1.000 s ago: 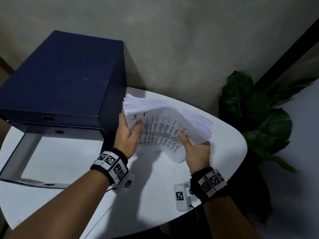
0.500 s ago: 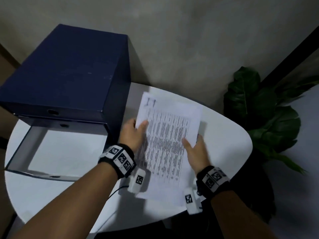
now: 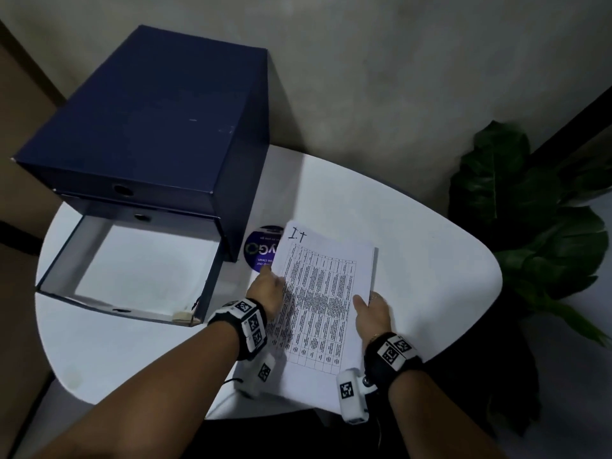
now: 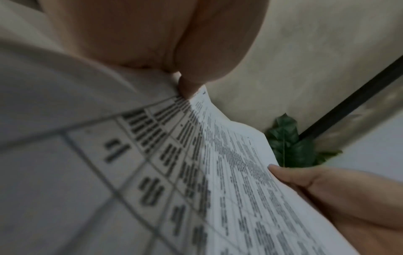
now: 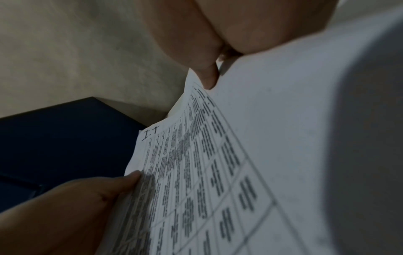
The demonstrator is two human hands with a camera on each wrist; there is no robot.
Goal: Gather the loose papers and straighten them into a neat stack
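A stack of white papers (image 3: 324, 293) with a printed table on the top sheet lies flat on the round white table (image 3: 430, 260), its edges nearly flush. My left hand (image 3: 270, 288) holds the stack's left edge, thumb on the top sheet. My right hand (image 3: 369, 309) holds the right edge, thumb on top and fingers curled past the edge. In the left wrist view the papers (image 4: 229, 172) run between my left thumb and the right hand (image 4: 327, 198). The right wrist view shows the stack (image 5: 196, 172) with the left hand (image 5: 76, 207) on its far side.
A dark blue drawer box (image 3: 149, 120) stands at the table's back left, its lower drawer (image 3: 116, 306) pulled out. A round purple sticker (image 3: 261, 250) lies partly under the stack's far corner. A green plant (image 3: 530, 210) stands off the table's right edge.
The stack was held up, bent and fanned out; it has come down flat on the table. Both hands slid nearer me along its side edges.
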